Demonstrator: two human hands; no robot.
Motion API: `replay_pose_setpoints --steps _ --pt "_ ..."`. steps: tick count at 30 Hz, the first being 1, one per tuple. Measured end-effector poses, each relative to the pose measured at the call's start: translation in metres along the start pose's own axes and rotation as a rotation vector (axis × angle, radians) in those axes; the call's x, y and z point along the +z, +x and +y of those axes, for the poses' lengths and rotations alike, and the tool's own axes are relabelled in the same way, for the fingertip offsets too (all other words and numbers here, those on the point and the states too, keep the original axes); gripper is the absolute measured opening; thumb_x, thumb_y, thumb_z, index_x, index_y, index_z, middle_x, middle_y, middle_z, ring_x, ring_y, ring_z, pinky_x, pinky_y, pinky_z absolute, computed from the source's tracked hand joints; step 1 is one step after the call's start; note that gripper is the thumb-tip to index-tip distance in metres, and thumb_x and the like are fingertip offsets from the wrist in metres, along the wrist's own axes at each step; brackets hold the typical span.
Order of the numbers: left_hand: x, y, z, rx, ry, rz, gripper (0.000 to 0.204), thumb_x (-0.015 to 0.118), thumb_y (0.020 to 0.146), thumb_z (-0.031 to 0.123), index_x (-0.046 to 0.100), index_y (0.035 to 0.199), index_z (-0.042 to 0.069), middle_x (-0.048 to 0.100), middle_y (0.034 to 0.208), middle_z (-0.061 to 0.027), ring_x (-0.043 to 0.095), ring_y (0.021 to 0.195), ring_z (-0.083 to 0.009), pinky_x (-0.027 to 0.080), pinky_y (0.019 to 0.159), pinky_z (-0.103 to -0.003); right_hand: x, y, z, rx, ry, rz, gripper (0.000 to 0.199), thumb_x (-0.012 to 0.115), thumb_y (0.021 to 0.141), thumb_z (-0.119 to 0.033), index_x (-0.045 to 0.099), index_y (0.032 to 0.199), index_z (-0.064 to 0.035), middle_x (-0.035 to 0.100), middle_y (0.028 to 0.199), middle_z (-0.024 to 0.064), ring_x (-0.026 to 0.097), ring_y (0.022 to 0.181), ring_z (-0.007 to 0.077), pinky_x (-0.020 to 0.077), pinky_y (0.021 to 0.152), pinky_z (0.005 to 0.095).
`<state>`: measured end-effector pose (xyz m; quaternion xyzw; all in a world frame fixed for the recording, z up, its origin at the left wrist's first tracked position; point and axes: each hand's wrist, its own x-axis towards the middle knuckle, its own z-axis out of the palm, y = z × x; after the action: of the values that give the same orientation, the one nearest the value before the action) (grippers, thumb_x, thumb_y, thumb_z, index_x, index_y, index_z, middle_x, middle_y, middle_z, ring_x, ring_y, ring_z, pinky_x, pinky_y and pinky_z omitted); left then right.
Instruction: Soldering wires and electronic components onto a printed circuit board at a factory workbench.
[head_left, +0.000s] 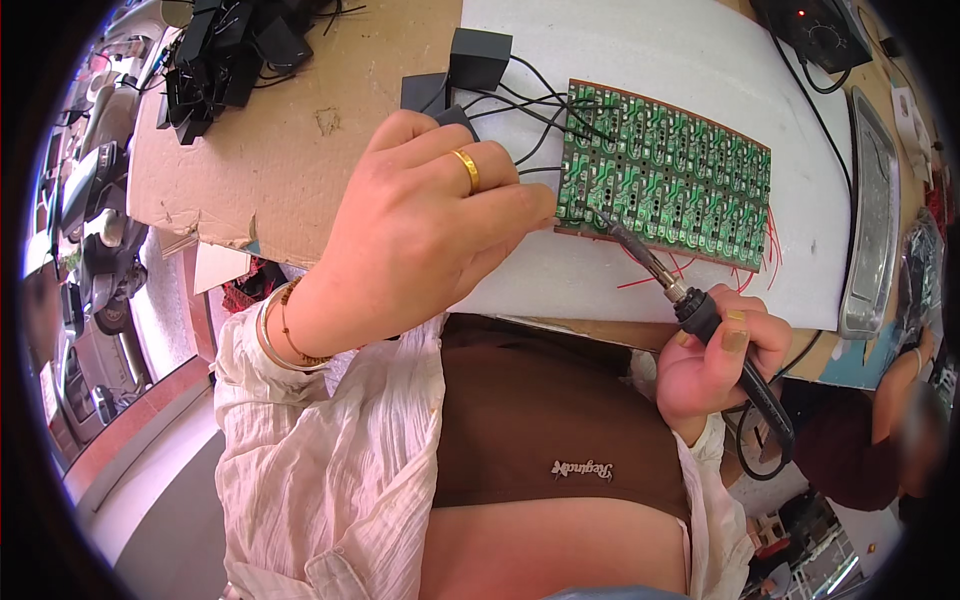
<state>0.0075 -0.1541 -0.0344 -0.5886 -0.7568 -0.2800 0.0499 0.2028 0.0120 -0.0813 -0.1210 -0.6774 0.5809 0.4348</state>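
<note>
A panel of green circuit boards [668, 170] lies on a white foam sheet in front of me. Its lower left corner is where the fingertips of my left hand [430, 225] are pinched together, on what looks like a thin black wire, mostly hidden by the fingers. My right hand [728, 350] is wrapped round the handle of a soldering iron [680, 292]. The iron's tip touches or hovers just over the panel near that same corner. Black wires [540, 100] run from the panel's left side to small black plastic boxes [480, 58], one partly behind my left hand.
A heap of black boxes with wires [235, 60] sits on the cardboard [330, 120] at the far left. Thin red wires [772, 250] stick out by the panel's right edge. A metal tray [868, 220] and a black soldering station [815, 35] are at right; another person [850, 440] sits beyond.
</note>
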Motion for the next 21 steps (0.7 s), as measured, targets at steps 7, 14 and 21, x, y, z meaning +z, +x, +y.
replay_pose_setpoints --steps 7,14,21 --pt "0.0 0.0015 0.0004 -0.011 0.0 -0.001 0.014 0.075 0.069 0.008 0.071 0.082 0.014 0.059 0.071 0.003 0.054 0.065 -0.0167 0.037 0.066 -0.032 -0.001 -0.0003 0.0008 -0.003 -0.043 -0.001 0.023 0.063 0.09 -0.016 0.045 0.092 -0.0022 0.049 0.066 0.0067 0.043 0.052 0.0111 0.0333 0.048 0.0285" --pt "-0.0022 0.003 -0.001 -0.018 -0.022 -0.023 0.013 0.074 0.071 0.007 0.071 0.082 0.014 0.058 0.071 0.0024 0.054 0.065 -0.0167 0.037 0.067 -0.032 0.0006 0.0019 -0.0008 0.004 -0.037 -0.009 0.023 0.063 0.09 -0.016 0.045 0.093 -0.0023 0.049 0.065 0.0072 0.042 0.049 0.011 0.0339 0.046 0.0282" --pt "-0.002 0.0032 -0.0012 -0.022 -0.015 -0.041 0.013 0.074 0.072 0.007 0.071 0.083 0.013 0.057 0.07 0.0016 0.054 0.065 -0.0169 0.038 0.066 -0.032 0.0018 0.0024 -0.004 0.049 -0.057 -0.006 0.023 0.062 0.091 -0.017 0.045 0.093 -0.0028 0.049 0.064 0.0074 0.044 0.048 0.0115 0.0348 0.044 0.0281"
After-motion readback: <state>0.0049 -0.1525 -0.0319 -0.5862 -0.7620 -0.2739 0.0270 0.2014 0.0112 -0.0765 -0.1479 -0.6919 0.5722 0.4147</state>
